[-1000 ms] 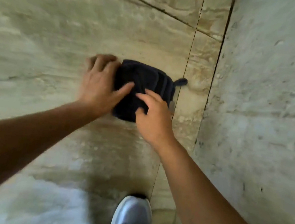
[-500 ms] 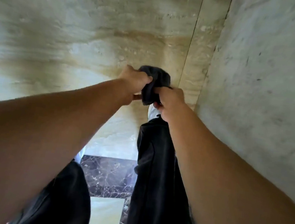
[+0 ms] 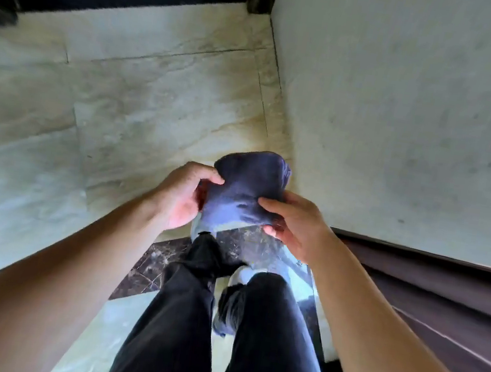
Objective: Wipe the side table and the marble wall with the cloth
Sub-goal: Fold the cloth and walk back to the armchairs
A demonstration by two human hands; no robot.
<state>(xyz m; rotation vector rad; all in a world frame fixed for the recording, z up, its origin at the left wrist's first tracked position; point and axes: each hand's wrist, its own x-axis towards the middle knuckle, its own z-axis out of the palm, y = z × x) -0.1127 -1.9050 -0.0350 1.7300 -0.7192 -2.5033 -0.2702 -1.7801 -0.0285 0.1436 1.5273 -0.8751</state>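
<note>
Both hands are gripping the bunched dark cloth (image 3: 247,189) mid-frame, left hand (image 3: 184,196) pinching one side, right hand (image 3: 291,220) the other, off the marble wall (image 3: 154,103). A loose wad like that could be slipping or just smearing grime.

Black trousers (image 3: 174,327); pale shoe (image 3: 242,275); dark veined floor tile (image 3: 147,269); brown wood trim (image 3: 443,295) at rt.
</note>
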